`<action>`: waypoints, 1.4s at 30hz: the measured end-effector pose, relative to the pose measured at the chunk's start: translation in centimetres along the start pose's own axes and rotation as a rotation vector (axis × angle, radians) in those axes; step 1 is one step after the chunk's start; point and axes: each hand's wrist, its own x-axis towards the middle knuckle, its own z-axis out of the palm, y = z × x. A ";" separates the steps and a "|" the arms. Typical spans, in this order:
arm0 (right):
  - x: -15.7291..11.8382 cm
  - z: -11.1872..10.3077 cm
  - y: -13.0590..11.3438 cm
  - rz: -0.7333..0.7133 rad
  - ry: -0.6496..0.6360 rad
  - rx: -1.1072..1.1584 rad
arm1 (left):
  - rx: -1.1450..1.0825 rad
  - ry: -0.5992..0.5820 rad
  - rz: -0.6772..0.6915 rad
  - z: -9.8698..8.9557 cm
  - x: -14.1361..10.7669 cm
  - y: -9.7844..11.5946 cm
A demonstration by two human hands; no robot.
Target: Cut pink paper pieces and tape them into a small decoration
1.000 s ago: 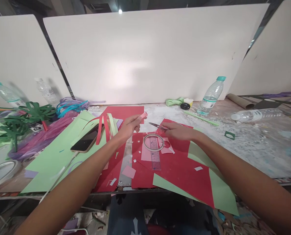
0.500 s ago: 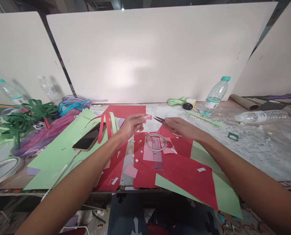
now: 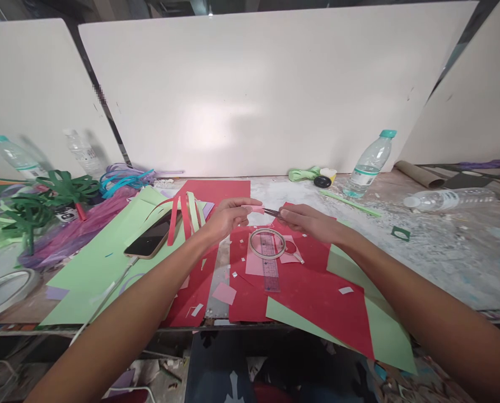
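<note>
Between the thumb and fingers of my left hand (image 3: 232,216) is a small piece of pink paper (image 3: 256,210). My right hand (image 3: 303,218) grips a pair of scissors (image 3: 271,212), their blades pointing left with the tips at the pink paper's right edge. Whether the blades are cutting I cannot tell. Just below my hands, a roll of tape (image 3: 253,253) lies over a clear ruler (image 3: 271,280) and pink paper on red sheets (image 3: 308,291). A loose pink square (image 3: 224,293) lies to the left of the ruler.
A phone (image 3: 149,238) with a cable rests on green paper (image 3: 94,263) beside red and green strips. A water bottle (image 3: 365,170) stands at the back right, and another bottle (image 3: 449,198) lies on its side. White boards (image 3: 253,84) rise behind the table.
My left hand has turned a little and the pink paper has dropped slightly. The scissors have moved lower, and their open blades have come together at the paper's edge.
</note>
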 end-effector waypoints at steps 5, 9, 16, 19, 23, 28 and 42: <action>0.0 0.0 0.1 0.020 0.002 -0.025 | 0.005 -0.002 -0.014 0.3 -0.1 0.1; 0.1 0.1 0.1 0.032 0.005 -0.008 | 0.025 0.009 -0.037 0.5 -0.2 0.2; 0.1 0.1 0.0 0.025 0.001 0.001 | 0.058 0.004 -0.033 0.5 -0.2 0.4; 0.1 0.0 -0.1 0.021 0.002 -0.023 | 0.073 -0.006 -0.030 0.5 -0.2 0.3; 0.0 0.1 -0.3 0.012 0.010 -0.061 | 0.090 -0.014 -0.036 0.6 -0.3 0.4; -0.1 0.1 -0.4 0.021 0.010 -0.080 | 0.125 -0.008 -0.038 0.6 -0.3 0.5; 0.0 0.1 -0.3 0.020 0.014 -0.140 | 0.139 -0.016 -0.052 0.6 -0.3 0.4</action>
